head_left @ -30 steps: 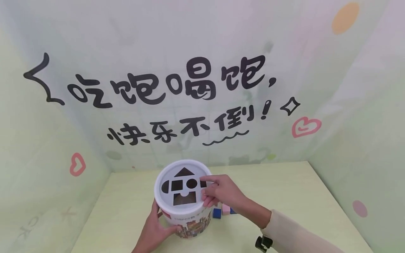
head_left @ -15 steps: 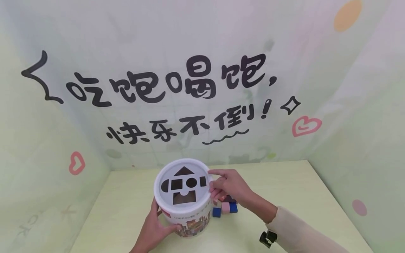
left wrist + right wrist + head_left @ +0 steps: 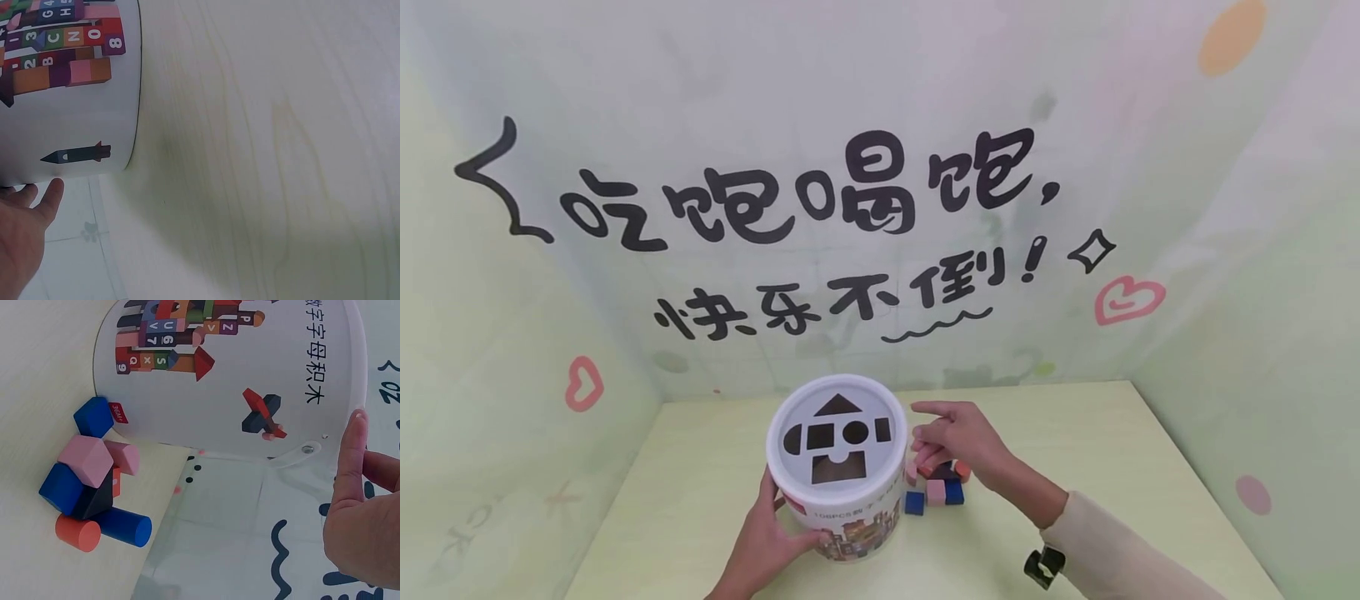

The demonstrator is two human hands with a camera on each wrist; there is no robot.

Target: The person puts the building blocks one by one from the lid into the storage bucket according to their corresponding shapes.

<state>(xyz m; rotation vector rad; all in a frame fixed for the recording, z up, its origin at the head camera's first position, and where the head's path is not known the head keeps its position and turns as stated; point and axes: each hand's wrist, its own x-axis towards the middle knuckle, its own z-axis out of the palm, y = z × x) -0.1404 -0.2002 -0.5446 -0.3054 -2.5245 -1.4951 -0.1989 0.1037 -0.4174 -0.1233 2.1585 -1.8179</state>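
A white toy-block bucket (image 3: pixel 850 521) stands on the table, printed with block pictures and lettering. Its white lid (image 3: pixel 837 417) has several shaped holes: a triangle, squares, a circle and others. At the bucket's left side my left hand (image 3: pixel 767 537) grips it, thumb across the front; the other fingers are partly hidden behind. My right hand (image 3: pixel 958 437) hovers just right of the lid rim, index finger straight, the others loosely bent, with nothing seen in it. Below it lies a cluster of blocks, including a blue cube (image 3: pixel 914 502), a pink block (image 3: pixel 86 460) and an orange cylinder (image 3: pixel 78 533).
A blue cylinder (image 3: pixel 127 526) and a dark triangular block (image 3: pixel 95 497) lie in the same cluster beside the bucket. The pale wood table (image 3: pixel 1075 467) is bounded by fabric walls (image 3: pixel 880 83) with black lettering at the back.
My right hand has drawn back to the right, off the lid, uncovering the rightmost hole and more of the blocks. My left hand keeps its grip on the bucket.
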